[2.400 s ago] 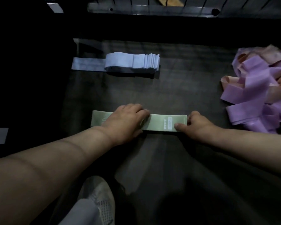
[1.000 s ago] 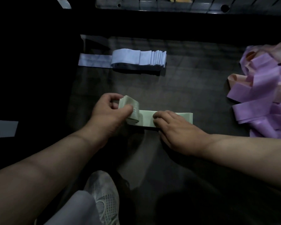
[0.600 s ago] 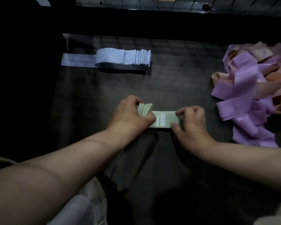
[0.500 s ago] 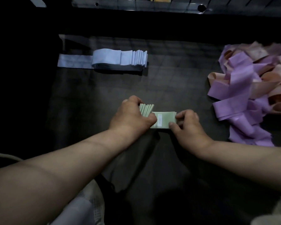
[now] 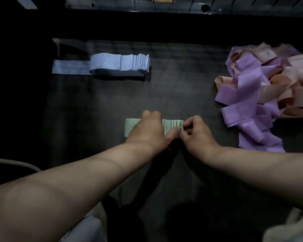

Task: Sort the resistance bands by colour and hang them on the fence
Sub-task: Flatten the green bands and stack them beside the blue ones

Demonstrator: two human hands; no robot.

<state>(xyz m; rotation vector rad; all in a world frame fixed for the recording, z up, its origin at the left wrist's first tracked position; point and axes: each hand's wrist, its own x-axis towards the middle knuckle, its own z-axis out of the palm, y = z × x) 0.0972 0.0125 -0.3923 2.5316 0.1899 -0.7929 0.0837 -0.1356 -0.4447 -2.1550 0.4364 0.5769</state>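
Several green bands [image 5: 172,125], fanned into pleats, lie at the centre of the frame on a dark mat [image 5: 94,110]. The left grip [image 5: 147,131] is clamped across their middle, and the right grip [image 5: 196,133] pinches their right end. Folded blue bands [image 5: 119,64] lie upper left. A loose purple and peach pile [image 5: 248,95] sits at right.

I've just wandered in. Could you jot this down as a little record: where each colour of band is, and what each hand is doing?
Green bands: fanned stack, centre, in front of the person
Left hand: grips the stack from above
Right hand: pinches its right end
Blue bands: fanned stack, far left, untouched
Purple and peach bands: loose mixed heap, right
Hung up: none in view
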